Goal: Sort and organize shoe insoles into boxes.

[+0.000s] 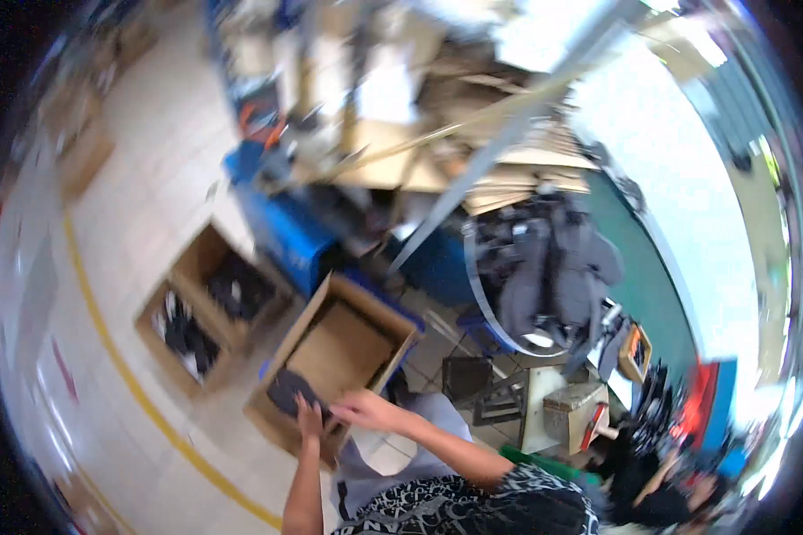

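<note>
My left hand (308, 417) is over the near left side of a cardboard box (405, 346). It grips a dark, flat, rounded piece (287, 389) that resembles a shoe insole, its fingers laid over the surface. Close by on the right, my right hand (366, 410) reaches across the box's near edge with its fingers drawn together toward the dark piece. Whatever those fingertips hold is too small and blurred to make out. Inside the box, a bare brown bottom shows.
Two open cartons (187, 283) with dark pieces stand on the floor to the left. Many dark grey flat pieces (553, 276) lie on a round-rimmed surface at right. A bench (366, 147) with stacked cardboard is ahead. A small wooden block stand (573, 412) is at my right.
</note>
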`<state>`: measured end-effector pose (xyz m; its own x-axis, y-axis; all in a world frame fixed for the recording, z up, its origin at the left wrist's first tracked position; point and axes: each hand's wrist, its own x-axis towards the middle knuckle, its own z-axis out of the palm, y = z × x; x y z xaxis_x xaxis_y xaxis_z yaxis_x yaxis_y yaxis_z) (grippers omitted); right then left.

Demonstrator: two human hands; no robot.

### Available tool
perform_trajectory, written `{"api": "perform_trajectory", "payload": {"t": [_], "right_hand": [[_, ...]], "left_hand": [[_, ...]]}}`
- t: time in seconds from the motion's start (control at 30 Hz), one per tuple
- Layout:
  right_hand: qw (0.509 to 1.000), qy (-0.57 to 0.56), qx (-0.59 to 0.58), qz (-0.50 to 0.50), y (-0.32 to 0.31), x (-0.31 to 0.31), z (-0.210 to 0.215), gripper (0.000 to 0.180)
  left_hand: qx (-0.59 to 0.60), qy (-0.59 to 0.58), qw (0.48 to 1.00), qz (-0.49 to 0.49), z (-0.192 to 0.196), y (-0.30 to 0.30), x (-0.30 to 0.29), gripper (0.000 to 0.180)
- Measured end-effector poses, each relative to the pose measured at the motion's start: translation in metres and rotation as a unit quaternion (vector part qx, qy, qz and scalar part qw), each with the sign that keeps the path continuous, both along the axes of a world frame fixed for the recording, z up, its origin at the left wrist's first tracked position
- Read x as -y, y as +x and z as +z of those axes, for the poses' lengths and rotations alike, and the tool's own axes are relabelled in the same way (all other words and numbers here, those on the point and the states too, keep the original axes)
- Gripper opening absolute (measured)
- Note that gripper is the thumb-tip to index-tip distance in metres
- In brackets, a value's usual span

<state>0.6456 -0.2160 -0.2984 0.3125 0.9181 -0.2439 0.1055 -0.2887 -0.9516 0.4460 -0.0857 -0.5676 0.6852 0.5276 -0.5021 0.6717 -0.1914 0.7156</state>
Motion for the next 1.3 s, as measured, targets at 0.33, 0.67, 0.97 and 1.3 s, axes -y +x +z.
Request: {"api": "perform_trajectory", "payload": {"t": [0.33, 0.67, 0.97, 1.3], "right_hand": [[0.681, 0.078, 0.363, -0.631, 0.367, 0.436, 0.26, 0.036], [0.888, -0.23, 0.372, -0.144, 0.615, 0.467, -0.003, 0.065], [0.755, -0.017, 0.655, 0.022, 0.586, 0.441, -0.07, 0.083], [0.856, -0.443, -0.042, -0.262, 0.476, 0.573, 0.031, 0.064]], "left_hand": [[-0.033, -0.285, 0.948, 0.136, 0.159, 0.057, -0.017, 0.035], [-0.166, -0.292, 0.918, 0.21, 0.268, 0.112, 0.094, 0.025], [-0.202, -0.217, 0.944, 0.149, 0.306, 0.156, 0.107, 0.024], [-0.232, -0.196, 0.952, 0.046, 0.294, 0.166, 0.101, 0.024]]}}
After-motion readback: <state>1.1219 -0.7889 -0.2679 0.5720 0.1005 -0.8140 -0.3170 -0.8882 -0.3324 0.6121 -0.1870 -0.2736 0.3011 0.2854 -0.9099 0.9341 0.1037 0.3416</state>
